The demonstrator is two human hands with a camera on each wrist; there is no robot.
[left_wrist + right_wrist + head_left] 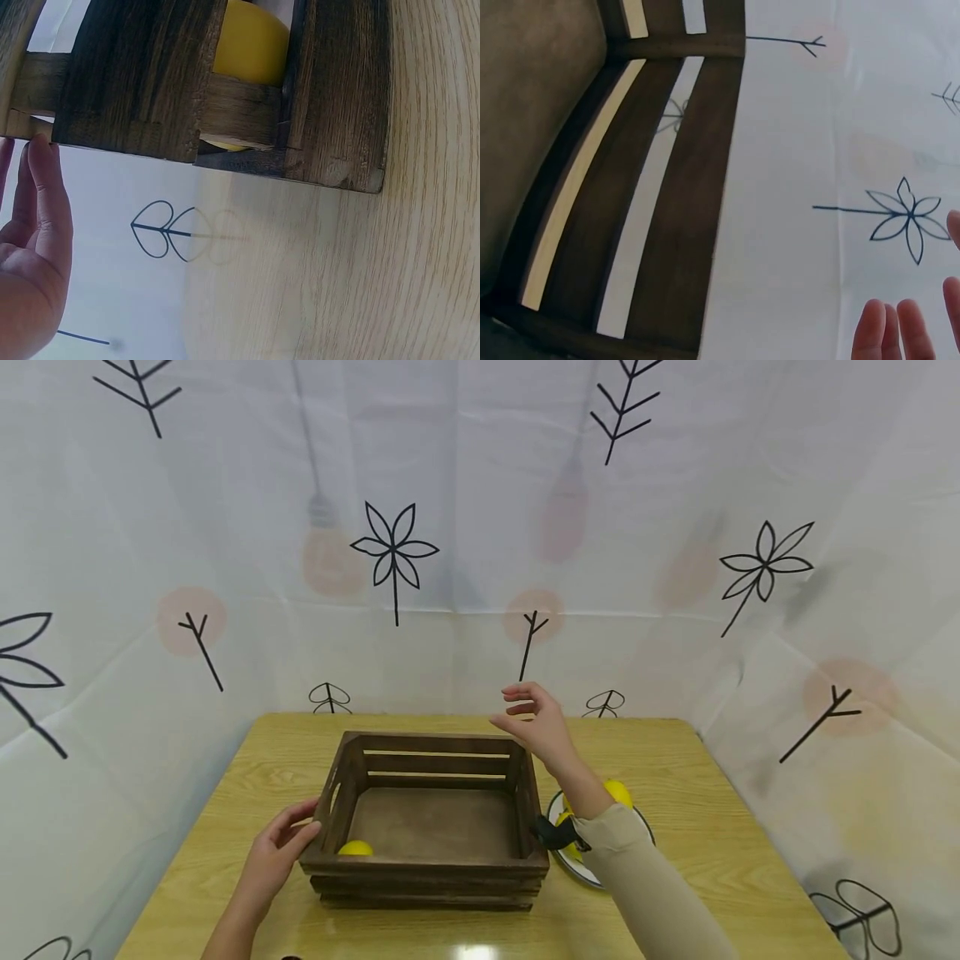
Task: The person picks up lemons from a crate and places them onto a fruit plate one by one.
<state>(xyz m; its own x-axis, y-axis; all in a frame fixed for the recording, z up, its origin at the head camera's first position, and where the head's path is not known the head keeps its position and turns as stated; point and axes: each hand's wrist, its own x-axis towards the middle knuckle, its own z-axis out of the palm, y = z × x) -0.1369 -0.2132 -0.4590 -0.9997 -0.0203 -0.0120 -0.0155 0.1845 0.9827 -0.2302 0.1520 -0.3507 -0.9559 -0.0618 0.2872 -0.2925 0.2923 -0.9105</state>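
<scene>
A dark brown wooden crate (420,883) with slatted sides stands on the table. Inside its front left corner lies a yellow lemon-like fruit (356,848), also visible between the slats in the left wrist view. My left hand (279,852) touches the crate's left side near the rim, fingers nearly straight in the left wrist view. Above the crate's back right corner, my right hand (542,727) is raised, fingers loosely bent and nothing between them. Its fingertips (870,330) show at the lower right of the right wrist view, apart from the crate.
Right of the crate is a white, dark-rimmed plate (587,875) with several yellow fruits (618,792), partly hidden by my right forearm. A patterned white cloth (465,668) hangs behind the wooden table (697,827). A small dark object (292,957) shows at the bottom edge.
</scene>
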